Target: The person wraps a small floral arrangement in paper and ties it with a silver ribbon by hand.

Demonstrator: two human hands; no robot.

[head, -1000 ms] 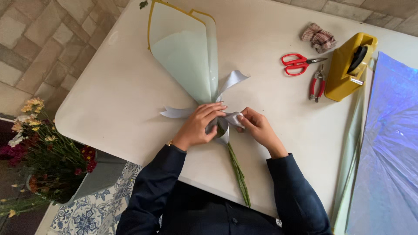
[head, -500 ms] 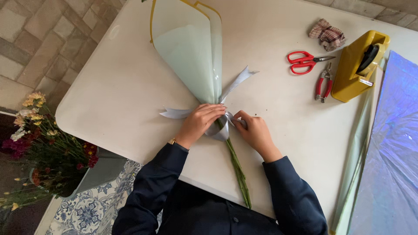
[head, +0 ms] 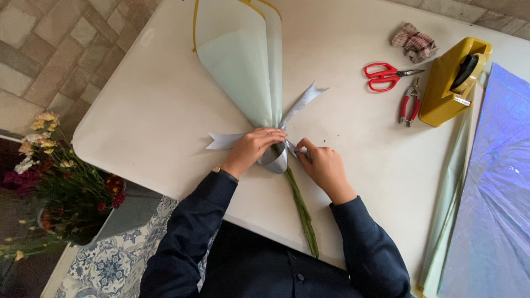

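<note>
Hands, left and right, pinch silver ribbon near the table edge.

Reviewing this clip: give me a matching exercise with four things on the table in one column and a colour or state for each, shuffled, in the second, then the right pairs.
Things:
1. scissors
2. tape dispenser
3. ribbon
4. flower stems

Colour or state:
A. yellow, standing at the table's right side
B. green, sticking out below the paper wrap towards the person
C. red-handled, lying next to the small pliers
D. silver-grey, being handled by the left hand and right hand at the wrap's neck

Pairs: 1-C, 2-A, 3-D, 4-B
</note>
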